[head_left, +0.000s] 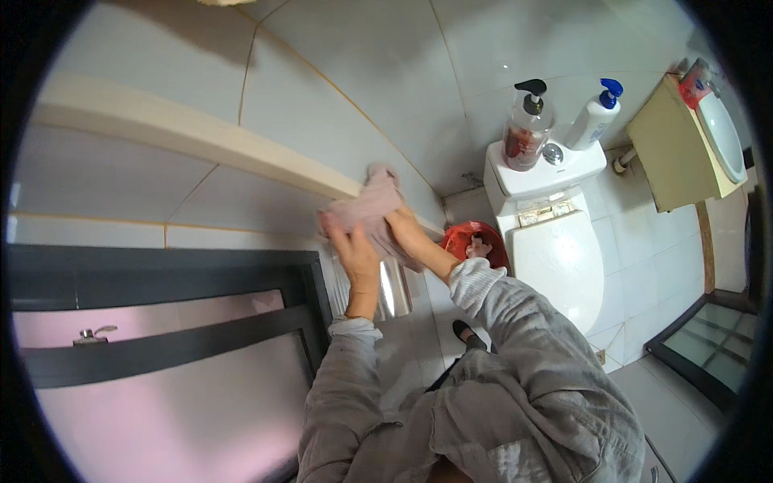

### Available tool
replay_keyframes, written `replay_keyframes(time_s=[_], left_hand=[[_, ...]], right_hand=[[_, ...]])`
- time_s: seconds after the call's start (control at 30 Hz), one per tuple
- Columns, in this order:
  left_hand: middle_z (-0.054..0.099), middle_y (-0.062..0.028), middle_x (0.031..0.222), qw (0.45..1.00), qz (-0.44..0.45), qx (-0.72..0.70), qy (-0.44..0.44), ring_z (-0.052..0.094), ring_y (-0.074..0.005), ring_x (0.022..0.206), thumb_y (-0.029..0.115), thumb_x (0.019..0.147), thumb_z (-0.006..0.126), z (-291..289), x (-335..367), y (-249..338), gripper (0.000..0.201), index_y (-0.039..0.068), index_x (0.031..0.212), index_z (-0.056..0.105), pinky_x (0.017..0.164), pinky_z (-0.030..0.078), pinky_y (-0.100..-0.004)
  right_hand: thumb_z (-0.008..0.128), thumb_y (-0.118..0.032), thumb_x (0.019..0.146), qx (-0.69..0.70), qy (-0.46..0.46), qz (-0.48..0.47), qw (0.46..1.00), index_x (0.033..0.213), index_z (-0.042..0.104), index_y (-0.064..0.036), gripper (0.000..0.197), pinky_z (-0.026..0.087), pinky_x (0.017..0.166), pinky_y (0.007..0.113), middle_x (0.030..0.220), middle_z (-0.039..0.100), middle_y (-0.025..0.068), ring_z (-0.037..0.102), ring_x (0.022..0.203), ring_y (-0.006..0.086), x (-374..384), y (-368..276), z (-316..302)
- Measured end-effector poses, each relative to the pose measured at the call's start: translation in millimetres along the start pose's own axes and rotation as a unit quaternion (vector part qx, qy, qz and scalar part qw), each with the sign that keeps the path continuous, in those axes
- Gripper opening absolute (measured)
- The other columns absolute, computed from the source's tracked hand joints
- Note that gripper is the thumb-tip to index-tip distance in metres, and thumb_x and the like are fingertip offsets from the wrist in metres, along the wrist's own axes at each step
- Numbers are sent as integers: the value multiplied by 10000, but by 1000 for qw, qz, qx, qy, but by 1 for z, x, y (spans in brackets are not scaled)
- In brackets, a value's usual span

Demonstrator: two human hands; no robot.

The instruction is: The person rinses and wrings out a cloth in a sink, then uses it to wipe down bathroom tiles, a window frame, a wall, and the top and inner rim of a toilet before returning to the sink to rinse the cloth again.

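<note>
Big white toilet [557, 258] out at three o'clock! Cream rail [201, 149] slants in from ten; pinkish cloth [364, 208] meets its end, just off centre toward eleven. Left hand [356, 256], fingers spread at the cloth, blurred, grip unclear; right hand [407, 233] partly under it, can't tell its grip!

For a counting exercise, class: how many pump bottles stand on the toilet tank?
2. The clear black-topped bottle stands on the left of the toilet tank; the white blue-topped bottle stands on the right. None appears hidden.
</note>
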State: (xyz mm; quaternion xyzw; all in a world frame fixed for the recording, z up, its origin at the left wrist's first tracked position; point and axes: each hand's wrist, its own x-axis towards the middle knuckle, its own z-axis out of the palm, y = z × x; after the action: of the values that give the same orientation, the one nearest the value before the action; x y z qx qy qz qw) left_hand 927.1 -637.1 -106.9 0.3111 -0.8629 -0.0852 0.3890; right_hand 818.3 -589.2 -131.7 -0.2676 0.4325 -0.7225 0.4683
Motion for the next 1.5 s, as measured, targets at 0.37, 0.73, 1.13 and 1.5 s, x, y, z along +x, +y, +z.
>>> replay_keyframes(time_s=[0.37,0.73,1.13,1.5], left_hand=[[233,-240,1318,927,72,-32,366,304,-345,1197,32,811,432,-137,175,70,508,-57,1273,240,984,285,-401],[325,-282,1191,950,-70,291,90,319,-404,1118,274,813,561,56,-42,-114,657,-76,1248,216,936,265,-483],[291,-221,1269,887,-394,-219,101,333,-364,1155,-17,785,469,68,-45,81,537,-10,1271,239,964,295,-413],[422,-231,1222,905,295,232,198,436,-359,1104,-55,701,494,-99,205,165,258,26,881,660,919,359,-390]], right_hand=[[582,-148,607,-259,155,-521,799,1198,326,39,670,311,888,445,1104,434,223,404,1030,369,38,-224,146],[627,-213,631,-345,143,-339,863,1037,471,-23,475,320,943,429,1069,486,219,440,1007,404,27,-13,37],[478,-80,752,-133,-5,-67,989,1225,395,-25,483,309,961,311,1218,441,164,418,1135,255,0,4,-65],[465,-98,777,37,-83,-403,911,1144,454,0,380,353,914,310,1108,517,137,486,1014,246,116,-229,65]])
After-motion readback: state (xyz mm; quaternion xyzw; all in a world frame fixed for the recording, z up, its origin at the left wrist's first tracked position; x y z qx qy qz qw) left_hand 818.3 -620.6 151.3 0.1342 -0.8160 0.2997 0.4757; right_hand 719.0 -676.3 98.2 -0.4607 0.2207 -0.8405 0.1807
